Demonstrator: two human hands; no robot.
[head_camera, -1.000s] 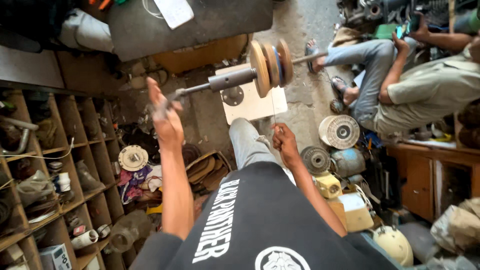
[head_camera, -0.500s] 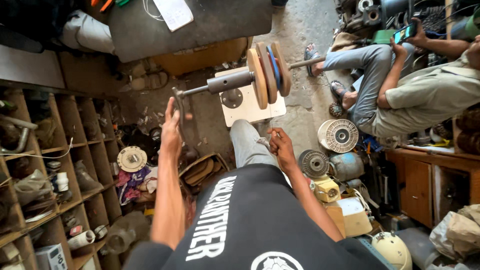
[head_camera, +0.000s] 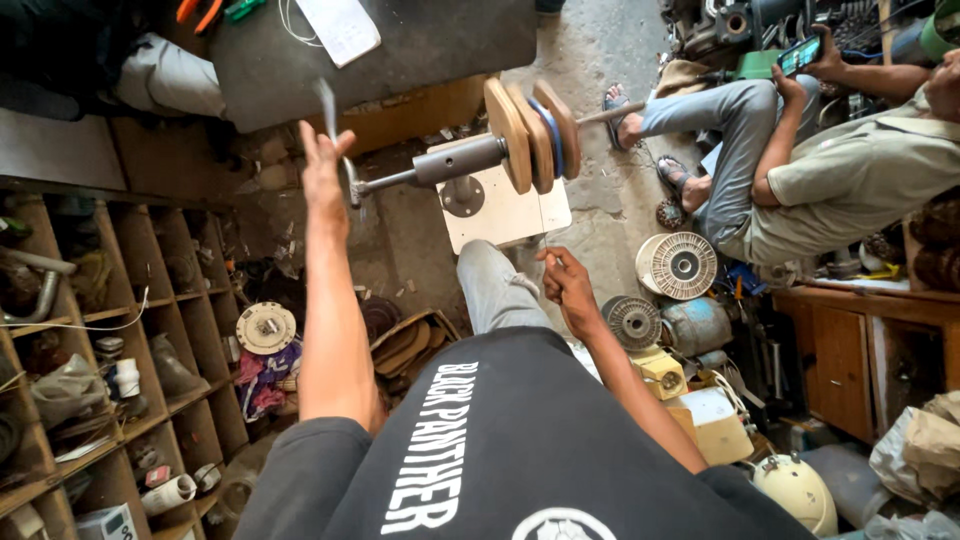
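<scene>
Above a cluttered workshop floor: one hand-cranked winding machine (head_camera: 500, 150), grey shaft carrying wooden discs (head_camera: 530, 130), mounted on a pale board (head_camera: 505, 210). Left hand (head_camera: 325, 170) raised at the blurred crank handle (head_camera: 335, 125), fingers spread open, touching rather than gripping it as far as can be told. Right hand (head_camera: 567, 285) below the board, fingers curled loosely; whether they pinch a fine wire cannot be told. Wooden shelving (head_camera: 110, 340) at left. Another person (head_camera: 830, 170) sits at right, holding a phone (head_camera: 800, 55). Round spools (head_camera: 677, 265) lie near.
</scene>
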